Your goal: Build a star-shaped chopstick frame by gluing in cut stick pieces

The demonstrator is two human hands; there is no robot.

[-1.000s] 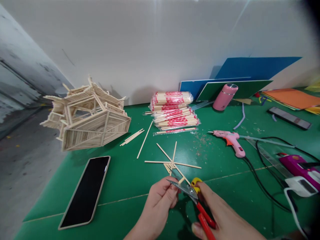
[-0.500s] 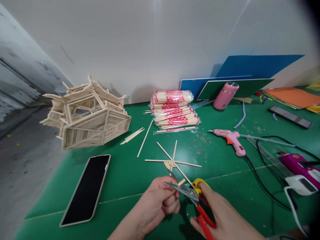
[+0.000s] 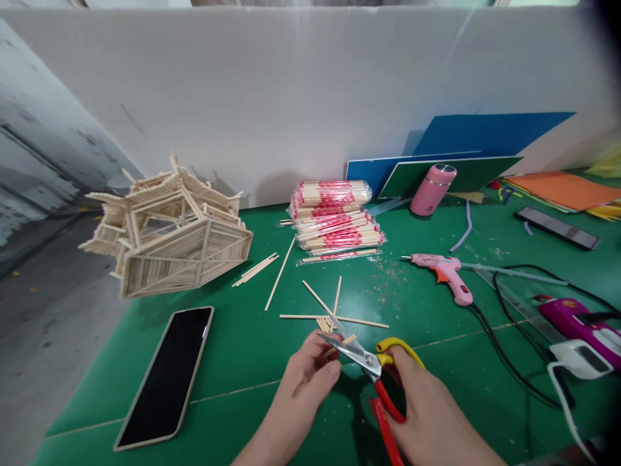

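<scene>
My right hand (image 3: 427, 414) grips the red and yellow handles of a pair of scissors (image 3: 371, 372), whose metal blades point left. My left hand (image 3: 305, 378) pinches a short wooden stick (image 3: 345, 341) and holds it between the blades. Just beyond the hands, several loose wooden sticks (image 3: 332, 310) lie crossed on the green table (image 3: 242, 349).
A stick-built model house (image 3: 169, 233) stands at the left edge. A black phone (image 3: 165, 375) lies in front of it. Packs of chopsticks (image 3: 334, 217), a pink bottle (image 3: 431, 189), a pink glue gun (image 3: 444, 272), black cables (image 3: 509, 336), a purple tool (image 3: 582, 327) and coloured boards (image 3: 485, 139) fill the back and right.
The scissor handles have spread wider and the blades have shifted slightly up and left. My left hand has kept its pinch on the short stick. The view has tilted a little.
</scene>
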